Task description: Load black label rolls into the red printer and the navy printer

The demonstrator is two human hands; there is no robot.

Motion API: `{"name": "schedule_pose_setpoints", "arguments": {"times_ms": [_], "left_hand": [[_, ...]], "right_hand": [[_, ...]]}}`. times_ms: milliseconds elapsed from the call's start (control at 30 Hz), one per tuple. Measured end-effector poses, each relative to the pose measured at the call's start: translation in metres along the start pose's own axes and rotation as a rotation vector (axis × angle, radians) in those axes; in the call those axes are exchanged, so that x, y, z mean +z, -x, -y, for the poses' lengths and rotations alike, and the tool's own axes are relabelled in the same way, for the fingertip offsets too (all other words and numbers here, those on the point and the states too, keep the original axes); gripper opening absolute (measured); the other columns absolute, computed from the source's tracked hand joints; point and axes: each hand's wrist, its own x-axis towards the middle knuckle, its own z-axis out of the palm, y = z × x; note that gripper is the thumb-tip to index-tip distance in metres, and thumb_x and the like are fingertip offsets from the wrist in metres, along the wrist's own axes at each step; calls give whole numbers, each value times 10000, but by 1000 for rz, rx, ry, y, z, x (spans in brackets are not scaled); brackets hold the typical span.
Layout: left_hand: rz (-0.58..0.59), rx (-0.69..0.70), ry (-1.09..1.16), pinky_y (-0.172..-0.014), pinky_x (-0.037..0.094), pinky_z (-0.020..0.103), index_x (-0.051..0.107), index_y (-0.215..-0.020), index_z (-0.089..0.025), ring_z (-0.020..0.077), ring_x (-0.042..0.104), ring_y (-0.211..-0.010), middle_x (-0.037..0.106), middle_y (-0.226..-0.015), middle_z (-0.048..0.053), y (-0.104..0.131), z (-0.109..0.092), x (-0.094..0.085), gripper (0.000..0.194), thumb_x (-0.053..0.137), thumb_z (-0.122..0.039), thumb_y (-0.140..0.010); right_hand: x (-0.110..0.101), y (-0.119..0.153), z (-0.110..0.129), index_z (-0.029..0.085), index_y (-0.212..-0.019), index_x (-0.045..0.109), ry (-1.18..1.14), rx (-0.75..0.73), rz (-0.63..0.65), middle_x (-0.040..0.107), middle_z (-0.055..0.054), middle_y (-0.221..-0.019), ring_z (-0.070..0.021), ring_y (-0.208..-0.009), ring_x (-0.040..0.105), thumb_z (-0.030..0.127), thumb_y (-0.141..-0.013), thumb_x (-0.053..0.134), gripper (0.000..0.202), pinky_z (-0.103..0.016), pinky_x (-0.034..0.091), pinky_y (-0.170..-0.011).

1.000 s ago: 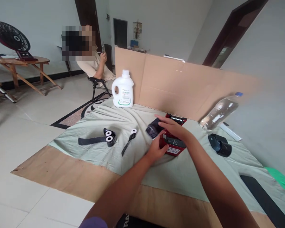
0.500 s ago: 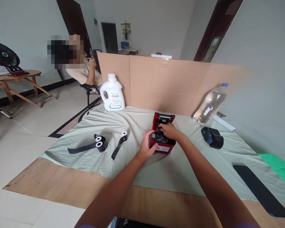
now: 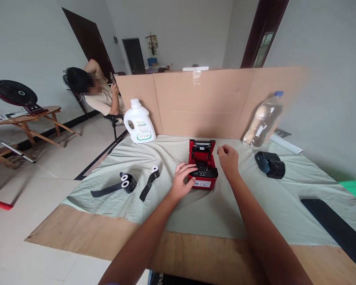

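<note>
1. The worktop (image 3: 86, 227), draped in pale cloth, carries everything.
2. At the back left stands a white jug (image 3: 141, 124), capped and opaque; its label bears green print, too small to read surely.
3. A clear bottle (image 3: 262, 122) with a blue cap leans at the back right; its contents are hard to tell.
4. The red printer (image 3: 212, 174) sits mid-cloth, lid up, something dark in its bay; its front label is illegible.
5. The left hand (image 3: 182, 183) rests slightly spread fingers on the printer's left side.
6. The right hand (image 3: 229, 160) hovers just beside it, fingers curled; whether they hold anything is unclear.
</note>
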Motion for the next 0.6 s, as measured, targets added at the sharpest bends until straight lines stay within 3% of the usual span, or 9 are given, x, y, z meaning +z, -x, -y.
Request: {"name": "schedule_pose_setpoints", "arguments": {"times_ms": [67, 167, 300, 433, 533, 600], "left_hand": [[11, -24, -4, -1150, 364, 473, 675, -1259, -268, 263, 471, -1308, 683, -1285, 56, -10, -5, -2, 374, 575, -225, -901], [57, -151, -64, -1135, 379, 450, 675, -1292, -270, 267, 496, -1291, 693, -1270, 58, -32, -16, -5, 402, 590, -264, -900], [395, -254, -241, -1120, 356, 475, 778, -1101, -316, 299, 588, -1178, 760, -1091, 24, -62, -34, -8, 261, 652, -373, -880], [534, -159, -439, -984, 422, 442, 802, -964, -283, 266, 646, -930, 754, -864, 37, -79, -50, -9, 226, 588, -353, -940], [540, -23, -579, -888, 433, 402, 785, -849, -245, 256, 627, -895, 715, -832, 58, -86, -61, -11, 232, 574, -253, -945], [501, 44, -601, -878, 429, 385, 776, -860, -244, 251, 611, -938, 692, -902, 64, -89, -67, -13, 211, 582, -234, -943]], "right_hand": [[3, -2, -7, 191, -976, 721, -137, 13, -131, 749, -96, -1013, -244, -918, 635, 431, -872, 479, 356, -390, 491, -877], [16, -7, -12, 187, -1184, 668, -386, 32, -29, 699, -114, -1242, -240, -1108, 624, 451, -859, 514, 447, -405, 478, -997], [24, -7, -13, 185, -1276, 618, -505, 89, 25, 664, -115, -1298, -230, -1089, 629, 535, -868, 530, 545, -390, 493, -985], [18, -2, -10, 207, -1187, 627, -504, 77, 31, 676, -86, -1216, -212, -1014, 619, 573, -886, 503, 490, -348, 496, -924], [16, 3, -6, 221, -962, 610, -503, 70, 11, 661, -49, -994, -203, -920, 591, 526, -893, 482, 338, -334, 485, -880], [18, 7, -4, 232, -842, 551, -476, 73, -56, 602, -47, -958, -203, -907, 565, 435, -856, 486, 214, -334, 480, -865]]}}
